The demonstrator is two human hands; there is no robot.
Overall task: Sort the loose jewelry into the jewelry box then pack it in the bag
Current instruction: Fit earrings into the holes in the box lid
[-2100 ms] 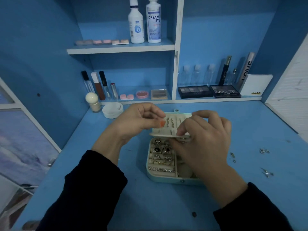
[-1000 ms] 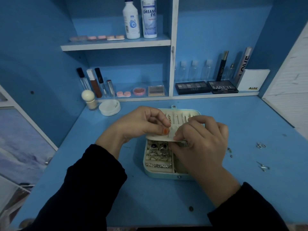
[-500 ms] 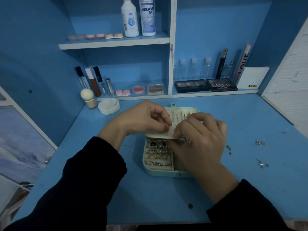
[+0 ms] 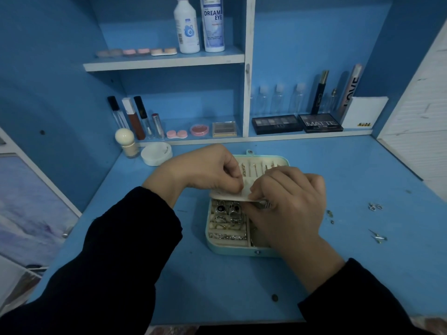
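Looking down at the centre of the frame, we see the mint-green jewelry box [image 4: 232, 247] lying open on the blue desk [image 4: 217, 286], its lid [image 4: 256, 165] folded back toward the shelves with thin pins and chains lined up inside it. A cream flap [image 4: 229, 195] is raised across the middle of the box. The left hand [image 4: 205, 170] comes in from the lower left and pinches the flap's upper side between curled fingers and thumb. The right hand [image 4: 287, 204] comes in from the lower right, covers the right part of the box and nips the flap's near edge. A small silver piece [image 4: 266, 204] shows at its fingertips, though we cannot tell whether it is gripped or only touched. Below the flap, the left compartments hold dark and silver rings [image 4: 227, 211]. Loose jewelry [image 4: 375, 206] lies on the desk at the right of the frame, well apart from the box, with more bits [image 4: 377, 236] below it. A white round jar [image 4: 156, 153] stands to the upper left of the hands, and two white bottles [image 4: 212, 22] stand on the top shelf.
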